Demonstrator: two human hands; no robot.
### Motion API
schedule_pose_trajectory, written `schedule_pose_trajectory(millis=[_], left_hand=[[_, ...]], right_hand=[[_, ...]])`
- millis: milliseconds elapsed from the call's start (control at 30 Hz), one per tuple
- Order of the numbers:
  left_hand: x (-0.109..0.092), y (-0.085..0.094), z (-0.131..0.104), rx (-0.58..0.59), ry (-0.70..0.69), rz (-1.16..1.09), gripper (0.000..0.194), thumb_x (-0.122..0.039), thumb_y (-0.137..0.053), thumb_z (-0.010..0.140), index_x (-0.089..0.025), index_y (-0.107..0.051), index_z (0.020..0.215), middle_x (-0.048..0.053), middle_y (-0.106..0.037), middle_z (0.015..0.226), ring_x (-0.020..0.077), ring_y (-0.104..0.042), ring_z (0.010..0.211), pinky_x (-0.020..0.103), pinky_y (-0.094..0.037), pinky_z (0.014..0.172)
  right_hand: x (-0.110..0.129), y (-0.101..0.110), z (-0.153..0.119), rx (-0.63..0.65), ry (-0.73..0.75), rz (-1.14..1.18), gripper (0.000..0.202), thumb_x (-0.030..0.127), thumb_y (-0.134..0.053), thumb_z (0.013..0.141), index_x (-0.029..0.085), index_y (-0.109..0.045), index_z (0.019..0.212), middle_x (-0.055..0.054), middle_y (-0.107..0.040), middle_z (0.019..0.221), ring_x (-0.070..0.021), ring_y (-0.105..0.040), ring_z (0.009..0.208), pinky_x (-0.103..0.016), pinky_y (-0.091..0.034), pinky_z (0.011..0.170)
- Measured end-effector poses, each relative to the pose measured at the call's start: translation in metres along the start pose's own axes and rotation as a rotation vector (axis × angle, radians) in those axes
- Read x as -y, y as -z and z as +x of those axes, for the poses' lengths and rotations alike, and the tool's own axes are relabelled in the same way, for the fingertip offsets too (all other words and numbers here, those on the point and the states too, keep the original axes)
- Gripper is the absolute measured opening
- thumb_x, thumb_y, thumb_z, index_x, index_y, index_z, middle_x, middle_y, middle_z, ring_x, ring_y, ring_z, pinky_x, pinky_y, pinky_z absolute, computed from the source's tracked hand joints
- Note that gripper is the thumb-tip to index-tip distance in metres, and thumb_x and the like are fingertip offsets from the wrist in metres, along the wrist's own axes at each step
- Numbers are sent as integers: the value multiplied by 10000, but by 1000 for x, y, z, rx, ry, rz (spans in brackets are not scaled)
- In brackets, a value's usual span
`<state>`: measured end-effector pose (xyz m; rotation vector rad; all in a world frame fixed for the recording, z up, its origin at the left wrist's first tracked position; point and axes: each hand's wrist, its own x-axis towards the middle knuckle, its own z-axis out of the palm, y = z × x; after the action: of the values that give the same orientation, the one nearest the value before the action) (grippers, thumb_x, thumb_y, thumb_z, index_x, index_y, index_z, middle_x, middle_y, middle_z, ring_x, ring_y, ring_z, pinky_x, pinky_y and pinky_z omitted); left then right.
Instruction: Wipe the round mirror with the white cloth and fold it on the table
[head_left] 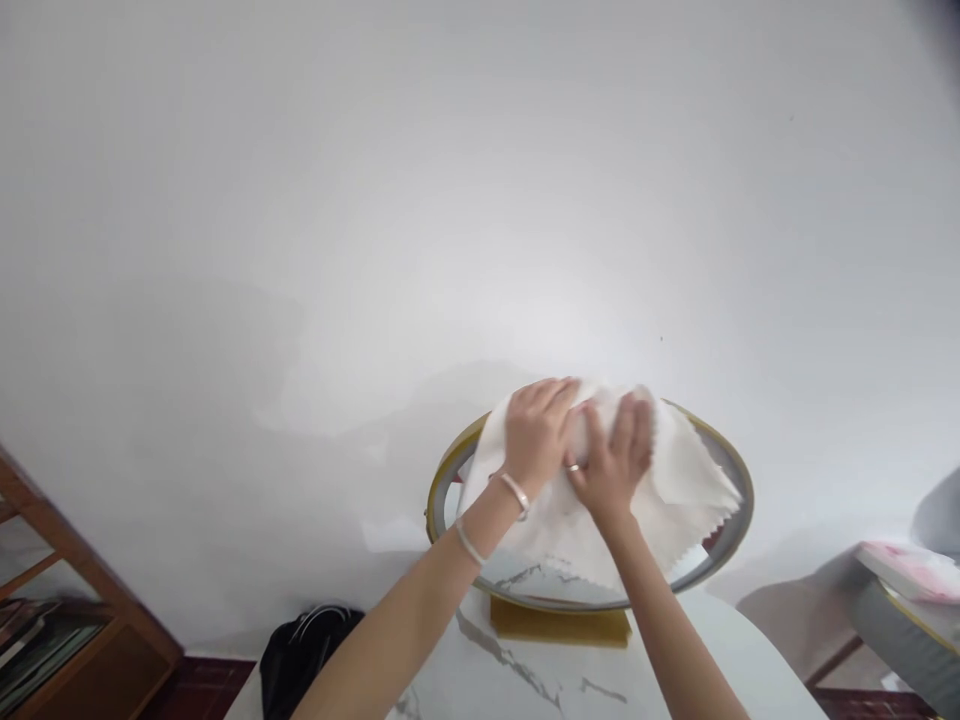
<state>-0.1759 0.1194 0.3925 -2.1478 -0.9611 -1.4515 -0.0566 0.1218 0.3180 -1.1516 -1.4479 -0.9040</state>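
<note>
A white cloth (pixel 679 470) with zigzag-cut edges lies draped across an oval mirror (pixel 739 540) in a gold and grey frame. My left hand (pixel 536 432) is at the cloth's upper left part, its fingers bent together over the fabric near the frame's top edge; their tips are partly hidden. Against the middle of the cloth, my right hand (pixel 611 455) presses with fingers stretched and apart, slightly blurred. A ring shows on it, and bracelets circle my left wrist. Much of the mirror's glass is covered.
The mirror's gold base (pixel 559 622) stands on a white marble-patterned table (pixel 517 680), close to a pale wall (pixel 360 200). A black bag (pixel 304 650) is at the table's left. Further left is a wooden shelf (pixel 112 650); at right, a pink-and-white packet (pixel 911 570) lies on a grey piece.
</note>
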Motion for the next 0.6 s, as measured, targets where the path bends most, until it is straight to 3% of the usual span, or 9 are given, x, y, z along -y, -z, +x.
schedule_pose_trajectory(millis=[100, 167, 233, 333, 400, 467, 600], left_hand=[[-37, -32, 29, 173, -202, 111, 316, -328, -446, 986, -178, -621, 1203, 72, -685, 1172, 203, -614, 1073, 377, -467, 942], [-52, -48, 34, 199, -331, 170, 323, -264, -435, 984, -165, -597, 1246, 80, -667, 1197, 211, -604, 1087, 378, -463, 942], [-54, -55, 32, 176, -420, 187, 345, -189, -406, 981, -181, -579, 1279, 62, -646, 1245, 200, -585, 1130, 358, -452, 966], [-32, -42, 25, 109, -421, 139, 360, -163, -373, 986, -222, -602, 1257, 12, -636, 1283, 184, -567, 1178, 337, -445, 991], [-7, -24, 15, 43, -282, 76, 341, -187, -387, 990, -236, -616, 1237, 0, -652, 1267, 181, -571, 1181, 344, -448, 1000], [22, -2, -6, -31, -52, -19, 322, -210, -404, 992, -244, -621, 1227, 9, -671, 1237, 173, -586, 1164, 349, -452, 1008], [68, 31, -89, -190, 498, -281, 353, -310, -355, 1010, -193, -643, 1177, 72, -697, 1174, 180, -633, 1107, 343, -490, 984]], right_hand=[[-36, 10, -14, -81, -217, -58, 632, 504, -340, 941, 206, -323, 1497, -177, -172, 1588, -418, -172, 1442, -744, -101, 1060], [-51, 13, -29, -73, -345, -44, 639, 494, -323, 957, 209, -248, 1524, -187, -140, 1592, -406, -130, 1455, -758, -69, 1051], [-56, 12, -37, -54, -408, -35, 636, 468, -336, 971, 219, -192, 1538, -192, -103, 1597, -394, -95, 1463, -756, -60, 1053], [-43, 4, -28, -70, -332, -51, 621, 440, -351, 977, 202, -212, 1534, -204, -113, 1592, -407, -83, 1461, -772, -50, 1037], [-21, -5, -11, -70, -215, -47, 607, 421, -372, 974, 203, -245, 1526, -189, -121, 1594, -409, -70, 1462, -769, -50, 1040], [7, -16, 2, -22, -67, -15, 605, 410, -406, 969, 233, -248, 1525, -159, -131, 1599, -395, -62, 1467, -751, -30, 1059], [62, -32, -14, 188, 303, 157, 564, 384, -443, 971, 327, -274, 1506, -83, -320, 1553, -308, -191, 1462, -656, 11, 1124]])
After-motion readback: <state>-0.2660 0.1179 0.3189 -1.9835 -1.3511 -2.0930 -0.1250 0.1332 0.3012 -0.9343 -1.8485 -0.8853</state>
